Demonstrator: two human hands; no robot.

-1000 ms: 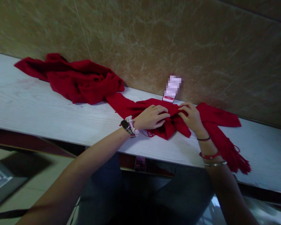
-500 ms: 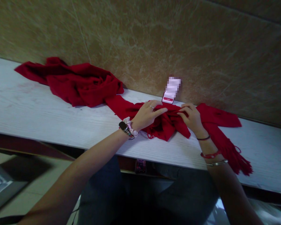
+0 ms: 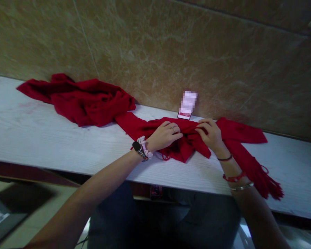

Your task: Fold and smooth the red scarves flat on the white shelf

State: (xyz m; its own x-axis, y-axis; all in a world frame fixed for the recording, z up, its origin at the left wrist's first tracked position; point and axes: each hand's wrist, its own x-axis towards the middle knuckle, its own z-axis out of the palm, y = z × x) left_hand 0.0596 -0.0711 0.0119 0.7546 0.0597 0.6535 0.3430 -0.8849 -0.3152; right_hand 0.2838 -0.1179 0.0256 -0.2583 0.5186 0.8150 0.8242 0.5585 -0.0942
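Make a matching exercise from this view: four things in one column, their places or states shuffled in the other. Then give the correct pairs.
Things:
1. left hand
2. lit phone
3. red fringe
4. dark-faced watch

Places and states:
A. beside the brown wall, beyond the red cloth
B. strapped around a wrist
C. wearing a ring, its fingers over the cloth
D. just to the right of the right forearm

Pairs: 1-C, 2-A, 3-D, 4-B

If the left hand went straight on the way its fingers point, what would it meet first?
Most likely folds of the red cloth lying just past the left hand, then the right hand; its height over the cloth is hard to judge.
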